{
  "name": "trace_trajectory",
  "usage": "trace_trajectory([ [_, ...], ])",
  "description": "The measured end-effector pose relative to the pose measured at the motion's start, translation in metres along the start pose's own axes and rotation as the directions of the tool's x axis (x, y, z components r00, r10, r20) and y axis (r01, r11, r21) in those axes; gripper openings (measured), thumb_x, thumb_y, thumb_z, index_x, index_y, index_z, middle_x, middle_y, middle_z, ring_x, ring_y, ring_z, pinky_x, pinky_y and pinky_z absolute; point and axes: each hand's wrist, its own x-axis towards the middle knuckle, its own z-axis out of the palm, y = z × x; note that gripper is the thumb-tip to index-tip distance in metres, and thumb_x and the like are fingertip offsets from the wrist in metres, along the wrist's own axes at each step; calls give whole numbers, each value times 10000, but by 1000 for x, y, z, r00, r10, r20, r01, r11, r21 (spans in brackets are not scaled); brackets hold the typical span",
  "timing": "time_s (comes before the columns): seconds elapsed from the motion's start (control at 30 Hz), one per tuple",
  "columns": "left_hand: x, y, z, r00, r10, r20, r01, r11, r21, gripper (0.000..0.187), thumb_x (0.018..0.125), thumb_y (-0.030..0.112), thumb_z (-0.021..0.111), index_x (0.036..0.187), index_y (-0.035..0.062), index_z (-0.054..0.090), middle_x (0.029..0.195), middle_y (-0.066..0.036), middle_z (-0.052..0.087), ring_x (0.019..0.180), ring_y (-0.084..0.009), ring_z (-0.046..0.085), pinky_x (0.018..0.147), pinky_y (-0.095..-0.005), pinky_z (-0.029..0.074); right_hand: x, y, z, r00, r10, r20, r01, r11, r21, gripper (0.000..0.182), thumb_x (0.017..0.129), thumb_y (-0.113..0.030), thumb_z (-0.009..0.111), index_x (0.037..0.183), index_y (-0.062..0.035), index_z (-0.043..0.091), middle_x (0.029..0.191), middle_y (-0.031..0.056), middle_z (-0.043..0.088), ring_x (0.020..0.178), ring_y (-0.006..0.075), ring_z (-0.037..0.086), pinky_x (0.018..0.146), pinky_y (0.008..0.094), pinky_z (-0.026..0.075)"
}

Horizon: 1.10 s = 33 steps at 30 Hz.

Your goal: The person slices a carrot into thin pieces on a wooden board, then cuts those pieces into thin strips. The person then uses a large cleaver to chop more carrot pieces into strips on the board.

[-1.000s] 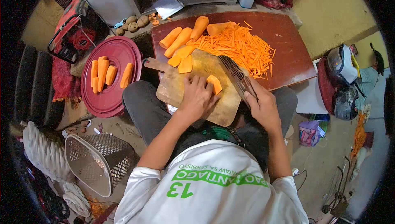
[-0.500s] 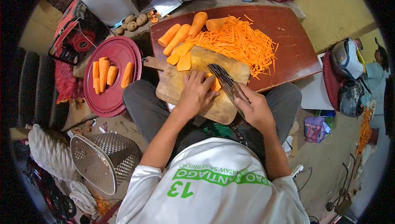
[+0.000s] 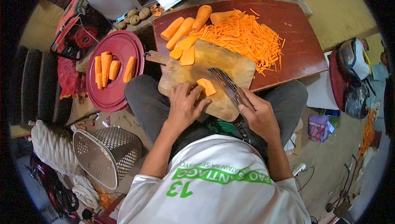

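A wooden cutting board (image 3: 236, 61) with a handle lies tilted across my lap and the near edge of the red table. My right hand (image 3: 260, 115) grips a knife (image 3: 224, 80), its dark blade slanting up and left over the board. Just left of the blade sits a cut carrot piece (image 3: 206, 87). At its left side rests my left hand (image 3: 184, 102), fingers apart, fingertips right by the piece. Carrot slices (image 3: 187, 56) lie at the board's upper left. Beyond it spreads a pile of carrot strips (image 3: 251, 36), with several peeled carrots (image 3: 181, 32) beside it.
The red table (image 3: 300, 38) carries the carrots. To the left, a round red lid (image 3: 120, 45) holds more peeled carrots (image 3: 105, 67). Potatoes (image 3: 134, 19) lie on the ledge behind. A perforated basket (image 3: 105, 150) rests on its side on the floor at lower left.
My left hand has drawn back down and left from the carrot piece, which now shows more fully. The knife stays in my right hand, and the whole view has shifted slightly.
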Motion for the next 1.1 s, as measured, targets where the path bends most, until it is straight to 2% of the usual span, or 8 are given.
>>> trace_trajectory([
  [0.27,17,-1,18,998,62,20,-62,998,-5,342,908,256,849,1164,47,758,1162,-200,624,1071,-412,594,931,-513,500,2,5,11,984,-176,38,180,962,-206,470,1030,-159,645,1446,40,559,1281,282,702,1138,468,712,939,521,598],
  [0.47,23,1,18,993,117,35,-118,993,14,318,890,185,805,1168,45,739,1148,-162,607,1040,-383,551,911,-501,462,-5,-31,-6,965,64,253,9,960,-279,476,1056,-142,602,1475,52,488,1294,266,671,1162,459,683,927,564,598],
  [0.57,23,-2,16,983,174,51,-177,983,52,306,883,152,753,1168,43,733,1132,-136,607,1012,-361,540,901,-487,449,-21,-18,8,980,-46,196,103,951,-292,519,1001,-130,685,1483,13,558,1340,236,664,1117,428,694,863,488,605],
  [0.6,25,-4,14,979,192,68,-196,978,69,309,878,144,739,1170,42,733,1134,-133,610,1012,-360,541,902,-487,451,-20,-16,15,927,-287,243,372,793,-482,562,1003,-126,675,1514,40,513,1361,224,643,1074,392,701,797,479,626],
  [0.7,24,-3,14,973,212,93,-218,973,70,321,870,139,703,1170,28,735,1143,-127,615,1011,-357,544,895,-477,459,-29,-35,12,942,44,332,120,881,-457,680,1009,-146,662,1571,107,376,1282,272,677,997,423,739,817,504,651],
  [0.8,25,-2,14,975,196,100,-200,979,34,322,866,126,697,1165,14,738,1130,-128,618,1002,-354,547,888,-468,466,-33,-40,4,937,109,333,52,896,-442,638,1008,-115,654,1569,63,408,1247,226,673,935,397,712,744,489,627],
  [0.9,26,-5,16,973,209,101,-213,977,32,323,865,130,699,1161,7,741,1116,-128,620,996,-351,551,882,-469,469,-21,-29,16,960,-6,280,126,902,-412,606,1011,-126,649,1545,49,423,1244,250,676,949,414,724,733,497,621],
  [1.1,24,-7,25,987,151,63,-150,989,-11,308,861,120,725,1148,9,739,1103,-130,614,987,-356,556,890,-476,471,25,-30,23,961,-3,277,101,935,-339,533,1013,-113,629,1497,19,449,1254,300,669,1074,438,726,786,537,615],
])
